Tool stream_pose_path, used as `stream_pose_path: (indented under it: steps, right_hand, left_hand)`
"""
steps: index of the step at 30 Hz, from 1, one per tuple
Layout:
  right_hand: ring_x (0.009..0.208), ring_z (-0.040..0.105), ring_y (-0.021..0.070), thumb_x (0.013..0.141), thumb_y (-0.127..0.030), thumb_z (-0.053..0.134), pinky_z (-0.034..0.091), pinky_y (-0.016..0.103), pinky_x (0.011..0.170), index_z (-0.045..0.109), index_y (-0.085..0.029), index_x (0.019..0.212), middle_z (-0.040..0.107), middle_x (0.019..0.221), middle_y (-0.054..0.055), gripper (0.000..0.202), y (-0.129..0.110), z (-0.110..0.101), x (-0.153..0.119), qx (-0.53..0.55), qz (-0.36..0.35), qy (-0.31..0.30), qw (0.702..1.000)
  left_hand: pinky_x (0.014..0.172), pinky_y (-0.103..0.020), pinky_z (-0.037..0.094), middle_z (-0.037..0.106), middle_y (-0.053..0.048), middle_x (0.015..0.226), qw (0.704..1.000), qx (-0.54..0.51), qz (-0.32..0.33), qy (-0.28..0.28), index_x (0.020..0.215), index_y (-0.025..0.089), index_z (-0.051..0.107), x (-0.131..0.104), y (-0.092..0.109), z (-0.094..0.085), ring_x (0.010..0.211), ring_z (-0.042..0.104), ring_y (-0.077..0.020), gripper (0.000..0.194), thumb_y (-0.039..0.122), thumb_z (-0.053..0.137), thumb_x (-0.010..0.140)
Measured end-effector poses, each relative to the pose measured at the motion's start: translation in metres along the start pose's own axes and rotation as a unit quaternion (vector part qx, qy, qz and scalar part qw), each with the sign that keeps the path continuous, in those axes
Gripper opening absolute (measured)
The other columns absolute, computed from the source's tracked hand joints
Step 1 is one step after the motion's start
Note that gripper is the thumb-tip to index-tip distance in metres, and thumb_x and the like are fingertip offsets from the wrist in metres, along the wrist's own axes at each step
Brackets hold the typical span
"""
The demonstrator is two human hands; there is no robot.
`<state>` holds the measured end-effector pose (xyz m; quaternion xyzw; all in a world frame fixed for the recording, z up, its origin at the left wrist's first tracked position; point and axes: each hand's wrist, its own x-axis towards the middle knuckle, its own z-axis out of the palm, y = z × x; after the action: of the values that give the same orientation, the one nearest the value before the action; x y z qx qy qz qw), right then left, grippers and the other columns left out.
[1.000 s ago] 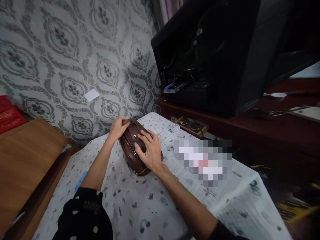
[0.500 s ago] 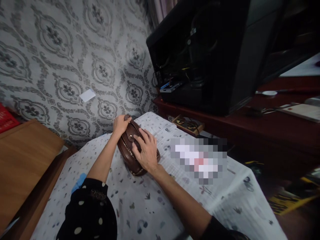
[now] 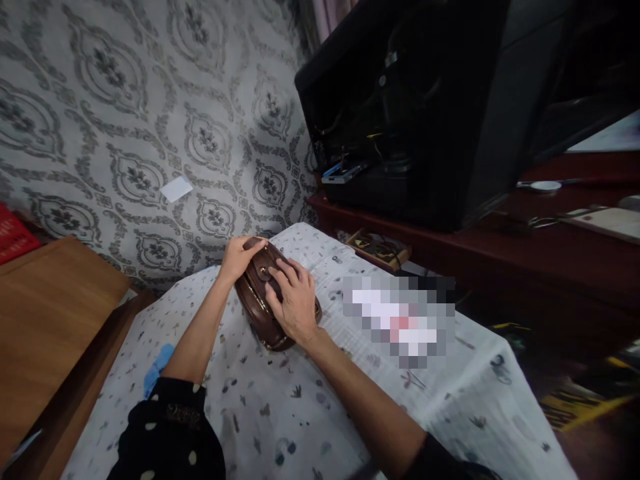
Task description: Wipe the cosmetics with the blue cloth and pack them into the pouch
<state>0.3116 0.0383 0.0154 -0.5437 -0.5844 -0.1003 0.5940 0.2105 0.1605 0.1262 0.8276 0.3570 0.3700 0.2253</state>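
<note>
A brown leather handbag (image 3: 257,308) lies on the patterned white cloth in the middle of the head view, with a zip along its near side and a round metal snap on a tab. My left hand (image 3: 239,259) is closed around the bag's far left end, thumb over the top edge; its other fingers are partly hidden. Across the top of the bag rests my right hand (image 3: 296,301), fingers spread, the fingertips close to the snap tab. The bag's right side is partly covered by this hand.
Right of the bag, a blurred-out patch (image 3: 400,323) hides something on the white cloth (image 3: 320,400). A dark red desk (image 3: 520,257) with a large black cabinet (image 3: 400,133) stands at right. A small wooden tray (image 3: 379,248) sits below it. Left are a wooden board (image 3: 55,313) and a blue cloth (image 3: 159,367).
My left hand has shifted slightly toward me along the bag's end, and its thumb now lies flatter over the edge. The right hand and the bag look almost unchanged.
</note>
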Motion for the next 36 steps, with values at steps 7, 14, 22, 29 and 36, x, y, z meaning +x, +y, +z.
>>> stream_pose_path:
  steps: [7, 14, 22, 29, 36]
  right_hand:
    - [0.132, 0.046, 0.031, 0.094, -0.029, 0.053, 0.04, 0.05, 0.106, 0.066, -0.021, 0.122, 0.059, 0.14, 0.012, 0.031, -0.001, 0.001, -0.002, 0.006, 0.007, 0.02, 1.0]
    - [0.131, 0.049, 0.0322, 0.094, -0.029, 0.054, 0.041, 0.05, 0.104, 0.066, -0.02, 0.122, 0.062, 0.137, 0.012, 0.031, 0.0, 0.002, -0.004, -0.002, -0.005, 0.032, 0.999]
    - [0.139, 0.037, 0.0414, 0.086, -0.058, 0.066, 0.031, 0.062, 0.11, 0.063, -0.024, 0.13, 0.056, 0.143, 0.015, 0.055, -0.005, 0.003, -0.014, -0.044, -0.045, 0.009, 0.998]
    - [0.139, 0.038, 0.0388, 0.087, -0.061, 0.064, 0.034, 0.058, 0.109, 0.065, -0.024, 0.128, 0.056, 0.141, 0.014, 0.055, -0.001, 0.004, -0.013, -0.048, -0.051, 0.015, 0.997]
    - [0.138, 0.039, 0.0388, 0.089, -0.061, 0.062, 0.035, 0.058, 0.108, 0.066, -0.023, 0.127, 0.057, 0.14, 0.015, 0.055, -0.003, 0.003, -0.013, -0.044, -0.049, 0.014, 0.998]
  left_hand:
    - [0.099, -0.034, 0.047, 0.076, -0.008, 0.109, 0.997, 0.063, 0.025, 0.036, 0.1, 0.019, 0.076, -0.029, 0.001, -0.004, 0.107, 0.067, -0.026, 0.039, 0.051, 0.057, 0.09]
    - [0.087, -0.031, 0.047, 0.074, -0.008, 0.093, 0.978, 0.159, 0.006, 0.135, 0.094, 0.017, 0.072, -0.032, 0.007, 0.019, 0.089, 0.065, -0.0231, 0.034, 0.042, 0.049, 0.096]
    - [0.077, -0.029, 0.046, 0.069, -0.003, 0.078, 0.99, 0.066, -0.008, 0.127, 0.082, 0.018, 0.068, -0.023, -0.008, 0.003, 0.078, 0.06, -0.0195, 0.033, 0.049, 0.057, 0.087]
    - [0.073, -0.028, 0.046, 0.07, -0.003, 0.077, 0.992, 0.106, -0.044, 0.051, 0.085, 0.018, 0.072, -0.015, -0.022, -0.042, 0.078, 0.062, -0.0201, 0.033, 0.048, 0.073, 0.072]
    - [0.06, -0.025, 0.041, 0.062, 0.0, 0.061, 0.98, 0.187, -0.046, 0.049, 0.072, 0.017, 0.067, -0.017, -0.021, -0.048, 0.064, 0.056, -0.0166, 0.018, 0.032, 0.063, 0.079]
